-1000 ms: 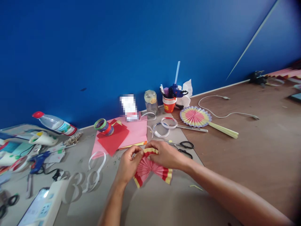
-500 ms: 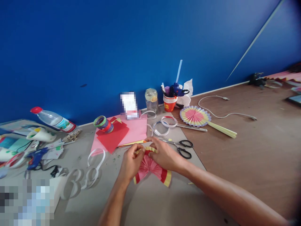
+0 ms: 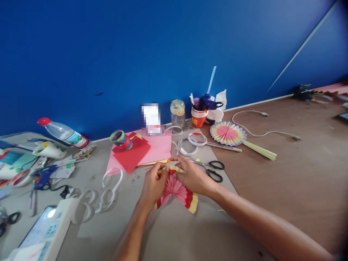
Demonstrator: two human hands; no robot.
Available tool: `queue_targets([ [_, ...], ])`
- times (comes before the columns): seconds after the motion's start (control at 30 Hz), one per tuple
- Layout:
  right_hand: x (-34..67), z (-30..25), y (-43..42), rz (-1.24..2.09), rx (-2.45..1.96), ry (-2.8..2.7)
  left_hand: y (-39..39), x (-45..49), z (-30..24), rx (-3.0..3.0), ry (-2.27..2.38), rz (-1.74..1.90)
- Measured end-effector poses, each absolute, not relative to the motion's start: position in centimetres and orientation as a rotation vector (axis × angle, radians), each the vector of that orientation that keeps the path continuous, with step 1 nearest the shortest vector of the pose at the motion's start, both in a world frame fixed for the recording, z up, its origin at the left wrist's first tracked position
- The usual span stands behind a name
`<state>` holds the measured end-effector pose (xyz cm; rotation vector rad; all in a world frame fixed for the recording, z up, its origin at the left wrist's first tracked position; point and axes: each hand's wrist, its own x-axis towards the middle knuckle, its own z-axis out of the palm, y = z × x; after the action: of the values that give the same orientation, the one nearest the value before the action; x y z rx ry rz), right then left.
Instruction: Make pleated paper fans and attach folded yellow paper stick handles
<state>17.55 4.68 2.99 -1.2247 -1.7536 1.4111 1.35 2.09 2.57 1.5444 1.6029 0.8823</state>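
Note:
A pleated paper fan (image 3: 176, 188) in pink, red and yellow is held between my hands over the grey mat, its folds spreading from the middle. My left hand (image 3: 155, 181) pinches its upper left edge with thumb and fingers. On the other side, my right hand (image 3: 193, 177) grips the upper right edge, fingers bent over the top. Both hands hide part of the far rim. Just beyond my right hand lie black-handled scissors (image 3: 214, 175). Red paper (image 3: 133, 156) rests on pink paper (image 3: 157, 145) ahead of my left hand.
A finished fan (image 3: 228, 133) with a yellow handle lies to the right, by a white cable (image 3: 269, 133). Tape rolls (image 3: 197, 139), a jar (image 3: 178, 114) and a red cup (image 3: 198, 117) of tools stand behind. Leftward are a bottle (image 3: 67, 136), glue gun (image 3: 45, 177) and power strip (image 3: 61, 224).
The view has shifted slightly, so the tabletop things sit a little further right. Both hands keep hold of the pleated fan, with only slight finger movement.

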Motion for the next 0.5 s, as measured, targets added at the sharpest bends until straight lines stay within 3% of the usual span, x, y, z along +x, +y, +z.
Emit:
queue_targets([
  [0.5, 18.19, 2.64, 5.3, 1.669, -1.22, -1.564, 2.03, 1.39, 2.71, 1.6, 1.617, 0.936],
])
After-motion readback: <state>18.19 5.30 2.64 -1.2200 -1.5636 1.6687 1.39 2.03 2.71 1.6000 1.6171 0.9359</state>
